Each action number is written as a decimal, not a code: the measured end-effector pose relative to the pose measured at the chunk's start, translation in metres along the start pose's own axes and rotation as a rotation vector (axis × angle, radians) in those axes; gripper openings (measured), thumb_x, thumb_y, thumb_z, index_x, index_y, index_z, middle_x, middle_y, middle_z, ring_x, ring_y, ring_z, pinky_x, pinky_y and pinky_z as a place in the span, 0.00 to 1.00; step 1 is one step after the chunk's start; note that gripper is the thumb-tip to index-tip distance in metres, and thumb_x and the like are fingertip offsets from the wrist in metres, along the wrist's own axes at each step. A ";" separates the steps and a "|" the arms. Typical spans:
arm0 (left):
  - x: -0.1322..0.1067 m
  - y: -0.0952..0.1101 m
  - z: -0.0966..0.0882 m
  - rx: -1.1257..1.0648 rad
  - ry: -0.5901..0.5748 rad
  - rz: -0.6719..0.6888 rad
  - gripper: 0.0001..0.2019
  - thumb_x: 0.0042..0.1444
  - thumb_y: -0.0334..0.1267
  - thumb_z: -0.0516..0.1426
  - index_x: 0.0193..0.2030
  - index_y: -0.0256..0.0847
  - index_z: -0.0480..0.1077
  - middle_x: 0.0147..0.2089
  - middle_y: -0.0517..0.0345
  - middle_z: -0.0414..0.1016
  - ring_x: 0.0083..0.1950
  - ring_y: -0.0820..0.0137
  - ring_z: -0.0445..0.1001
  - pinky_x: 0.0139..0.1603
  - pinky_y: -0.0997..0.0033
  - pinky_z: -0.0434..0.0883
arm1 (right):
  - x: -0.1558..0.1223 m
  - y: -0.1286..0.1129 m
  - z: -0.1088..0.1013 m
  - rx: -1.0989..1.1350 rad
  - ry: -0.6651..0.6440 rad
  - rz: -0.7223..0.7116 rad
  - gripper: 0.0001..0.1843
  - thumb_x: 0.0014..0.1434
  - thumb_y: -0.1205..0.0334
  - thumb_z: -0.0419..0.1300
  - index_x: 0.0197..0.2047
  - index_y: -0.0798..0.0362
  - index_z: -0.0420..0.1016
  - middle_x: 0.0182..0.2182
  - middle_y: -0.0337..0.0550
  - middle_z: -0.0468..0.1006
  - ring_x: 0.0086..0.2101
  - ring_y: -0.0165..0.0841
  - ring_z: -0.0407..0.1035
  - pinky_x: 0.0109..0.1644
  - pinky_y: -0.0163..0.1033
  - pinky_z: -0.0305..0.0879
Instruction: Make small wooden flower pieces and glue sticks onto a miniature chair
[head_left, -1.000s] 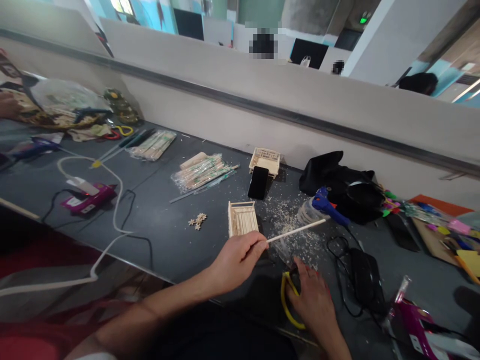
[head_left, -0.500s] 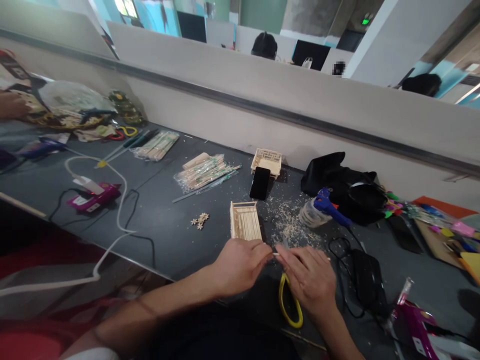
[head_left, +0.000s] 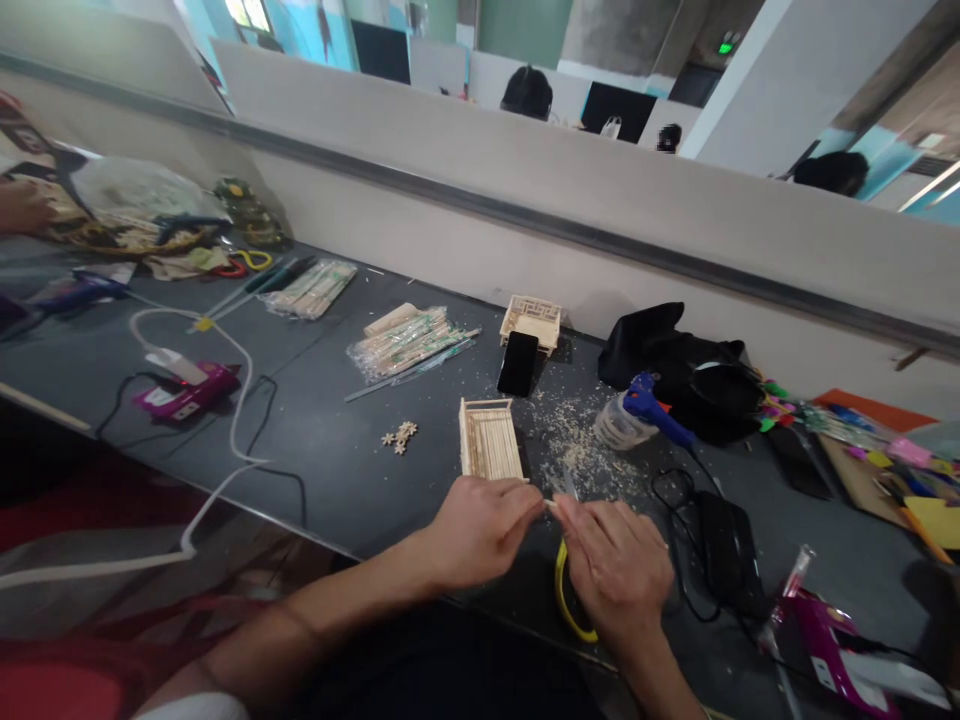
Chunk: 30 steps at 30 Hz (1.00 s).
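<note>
My left hand (head_left: pixel 480 530) and my right hand (head_left: pixel 619 565) meet just above the near edge of the grey table (head_left: pixel 337 470). Both pinch a thin wooden stick (head_left: pixel 551 505); only a short bit shows between the fingertips, the rest lies hidden under my right hand. Partly covered by that hand is a yellow-handled cutter (head_left: pixel 564 605) on the table. Just beyond my left hand stands a small tray built of wooden sticks (head_left: pixel 491 440).
Wood shavings (head_left: pixel 577 440), a blue glue gun (head_left: pixel 652 412), a black bag (head_left: pixel 675 365), a phone (head_left: pixel 517 362) propped on a lattice box (head_left: pixel 531 322), chopstick packets (head_left: pixel 405 340), small wooden flowers (head_left: pixel 397 437), a pink glue gun (head_left: pixel 187 390) with cables. Another person's hand (head_left: pixel 19 205) far left.
My left hand has brought the stick down and in from pointing right. My right hand has left the yellow cutter and closed on the stick.
</note>
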<state>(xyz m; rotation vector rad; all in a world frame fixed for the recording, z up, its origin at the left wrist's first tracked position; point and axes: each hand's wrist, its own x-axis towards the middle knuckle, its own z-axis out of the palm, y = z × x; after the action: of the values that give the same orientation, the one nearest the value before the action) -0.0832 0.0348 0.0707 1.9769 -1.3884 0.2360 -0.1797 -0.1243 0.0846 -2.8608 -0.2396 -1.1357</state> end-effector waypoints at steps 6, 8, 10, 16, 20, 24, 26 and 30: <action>-0.005 -0.004 -0.028 -0.560 -0.168 0.108 0.11 0.66 0.36 0.51 0.36 0.37 0.72 0.27 0.56 0.76 0.28 0.74 0.72 0.30 0.77 0.65 | -0.003 0.009 -0.016 0.169 -0.079 -0.127 0.17 0.70 0.62 0.51 0.34 0.51 0.79 0.20 0.38 0.75 0.24 0.29 0.63 0.31 0.39 0.50; -0.009 -0.005 -0.035 -0.718 -0.098 -0.021 0.13 0.66 0.40 0.52 0.34 0.36 0.73 0.27 0.55 0.75 0.28 0.74 0.71 0.30 0.77 0.65 | -0.009 0.021 -0.014 -0.007 -0.049 -0.085 0.18 0.70 0.63 0.52 0.32 0.51 0.79 0.19 0.38 0.74 0.23 0.30 0.62 0.31 0.40 0.49; -0.014 -0.007 -0.040 -0.834 -0.025 -0.217 0.15 0.64 0.43 0.53 0.30 0.36 0.72 0.25 0.58 0.71 0.26 0.75 0.67 0.28 0.76 0.63 | -0.019 0.039 -0.005 -0.146 -0.031 0.006 0.16 0.69 0.62 0.53 0.34 0.53 0.80 0.21 0.40 0.77 0.25 0.31 0.64 0.32 0.39 0.51; -0.025 -0.007 -0.025 -1.229 -0.129 -0.656 0.10 0.55 0.42 0.53 0.39 0.38 0.68 0.21 0.70 0.49 0.21 0.78 0.46 0.22 0.76 0.49 | -0.053 0.081 0.039 -0.181 -0.107 0.058 0.25 0.71 0.60 0.45 0.31 0.53 0.80 0.25 0.43 0.80 0.28 0.34 0.70 0.34 0.39 0.58; -0.029 -0.004 -0.011 -1.172 -0.114 -0.701 0.17 0.52 0.32 0.50 0.49 0.40 0.65 0.24 0.69 0.50 0.22 0.77 0.48 0.22 0.77 0.49 | -0.050 0.063 0.040 -0.107 0.070 0.108 0.15 0.69 0.63 0.51 0.42 0.53 0.80 0.33 0.46 0.80 0.34 0.36 0.71 0.39 0.41 0.64; -0.036 0.002 0.002 -0.963 -0.157 -0.630 0.25 0.53 0.27 0.50 0.59 0.42 0.60 0.25 0.68 0.59 0.26 0.75 0.58 0.27 0.76 0.59 | -0.039 0.015 0.026 0.159 0.089 -0.040 0.11 0.65 0.69 0.57 0.48 0.52 0.77 0.34 0.44 0.77 0.35 0.33 0.70 0.41 0.38 0.67; -0.041 0.007 0.011 -0.886 -0.187 -0.603 0.26 0.55 0.27 0.50 0.62 0.41 0.58 0.29 0.66 0.66 0.29 0.74 0.63 0.31 0.74 0.64 | -0.039 -0.006 0.024 0.224 0.044 -0.136 0.12 0.65 0.71 0.55 0.47 0.52 0.77 0.34 0.45 0.77 0.36 0.33 0.70 0.40 0.38 0.67; -0.051 0.011 0.023 -0.742 -0.269 -0.543 0.25 0.59 0.31 0.49 0.64 0.39 0.55 0.34 0.61 0.75 0.31 0.72 0.69 0.34 0.72 0.68 | -0.048 -0.021 0.030 0.271 -0.012 -0.141 0.15 0.67 0.71 0.50 0.41 0.53 0.80 0.30 0.45 0.76 0.32 0.33 0.67 0.36 0.37 0.67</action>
<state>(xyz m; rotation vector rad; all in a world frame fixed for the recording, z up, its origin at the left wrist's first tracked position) -0.1188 0.0571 0.0322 1.6764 -0.8421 -0.7148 -0.1973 -0.1061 0.0293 -2.6459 -0.5579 -1.0181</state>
